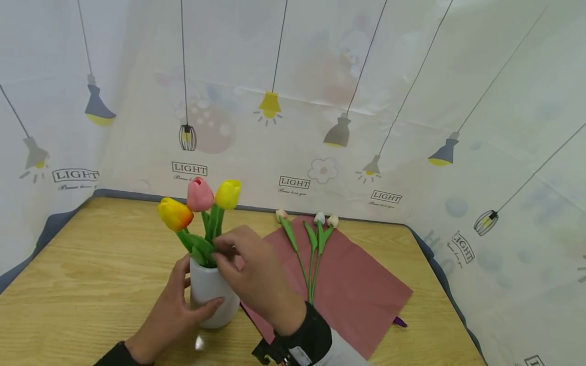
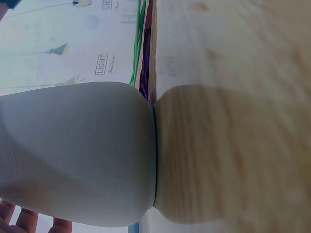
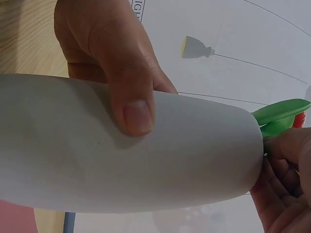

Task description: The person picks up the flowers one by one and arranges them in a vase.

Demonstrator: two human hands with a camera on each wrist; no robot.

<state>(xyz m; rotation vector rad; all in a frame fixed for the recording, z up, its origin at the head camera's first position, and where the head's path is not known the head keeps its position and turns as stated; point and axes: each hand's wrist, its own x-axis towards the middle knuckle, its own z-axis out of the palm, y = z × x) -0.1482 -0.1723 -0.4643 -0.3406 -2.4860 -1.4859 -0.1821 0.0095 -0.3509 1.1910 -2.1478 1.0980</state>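
Note:
A white vase (image 1: 208, 290) stands upright on the table, with artificial tulips in it: an orange-yellow tulip (image 1: 175, 213), a pink tulip (image 1: 200, 194) and a yellow tulip (image 1: 228, 194). My left hand (image 1: 171, 312) grips the vase from its left side. Its thumb (image 3: 136, 109) lies across the front of the white wall in the right wrist view. At the vase's mouth, my right hand (image 1: 258, 277) pinches among the green leaves and stems, just below the yellow tulip. Which stem lies between its fingertips is partly hidden.
Right of the vase, a dusty-pink paper sheet (image 1: 361, 284) lies on the wooden table (image 1: 91, 284). Several pale tulips (image 1: 316, 249) rest on it, and a purple strip (image 1: 400, 322) pokes out from under its right edge. A printed cloth (image 1: 293, 137) hangs behind.

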